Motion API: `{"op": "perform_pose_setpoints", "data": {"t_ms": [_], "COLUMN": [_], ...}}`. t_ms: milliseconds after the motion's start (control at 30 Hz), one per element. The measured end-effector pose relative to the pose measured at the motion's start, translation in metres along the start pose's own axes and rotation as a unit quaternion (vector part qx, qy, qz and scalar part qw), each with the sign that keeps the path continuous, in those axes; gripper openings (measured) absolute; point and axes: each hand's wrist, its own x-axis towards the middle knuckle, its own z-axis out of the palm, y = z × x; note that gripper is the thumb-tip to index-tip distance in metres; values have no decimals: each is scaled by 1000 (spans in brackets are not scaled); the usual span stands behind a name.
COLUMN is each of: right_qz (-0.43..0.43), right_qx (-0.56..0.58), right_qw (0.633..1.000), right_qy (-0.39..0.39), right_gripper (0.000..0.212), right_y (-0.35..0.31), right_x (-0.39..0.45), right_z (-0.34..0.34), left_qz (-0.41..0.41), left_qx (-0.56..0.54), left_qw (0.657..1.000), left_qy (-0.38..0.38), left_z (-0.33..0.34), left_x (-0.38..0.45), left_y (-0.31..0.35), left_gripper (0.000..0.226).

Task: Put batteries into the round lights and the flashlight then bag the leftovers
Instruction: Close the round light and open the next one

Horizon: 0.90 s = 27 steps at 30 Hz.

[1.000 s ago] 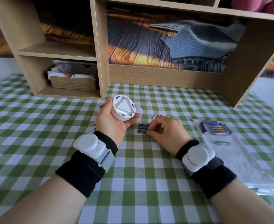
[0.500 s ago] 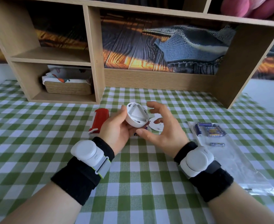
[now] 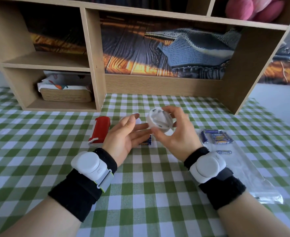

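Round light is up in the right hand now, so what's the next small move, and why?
Probably reach the left hand, open and free, down to the loose batteries on the cloth below it. The right hand grips the round light, back compartment showing.

One round light [image 3: 160, 121], one red flashlight [image 3: 100, 131], one plastic bag [image 3: 248, 170], one wicker basket [image 3: 66, 94]; battery count unclear.

Right hand [image 3: 176, 137] curled round a white round light [image 3: 160, 121], open back up, blurred — held above the green checked tablecloth [image 3: 140, 194]. Left hand [image 3: 123, 135] palm-up, fingers relaxed, just beside the light. Under the hands, loose batteries [image 3: 146, 141]; left of them a red flashlight [image 3: 100, 131]. More batteries [image 3: 216, 136] on a clear plastic bag [image 3: 253, 173] — to the right. Behind, a wooden shelf unit [image 3: 93, 53] holding a basket [image 3: 65, 94].
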Motion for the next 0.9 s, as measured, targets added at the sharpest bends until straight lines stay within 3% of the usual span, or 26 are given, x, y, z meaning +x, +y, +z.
{"op": "perform_pose_setpoints", "data": {"t_ms": [200, 333, 533, 900], "right_qz": [167, 224, 264, 244], "right_qx": [-151, -211, -256, -247], "right_qw": [974, 951, 930, 938], "right_qy": [12, 8, -15, 8], "right_gripper": [58, 60, 61, 70], "right_y": [23, 24, 25, 25], "right_x": [8, 7, 7, 7], "right_z": [-14, -13, -14, -13], "left_qz": [49, 56, 69, 85], "left_qx": [15, 22, 53, 49], "left_qw": [999, 998, 995, 994], "left_qy": [19, 25, 52, 50], "left_z": [-5, -8, -7, -7], "left_x": [2, 3, 3, 4], "left_y": [0, -1, 0, 0], "left_gripper": [52, 42, 26, 31]}}
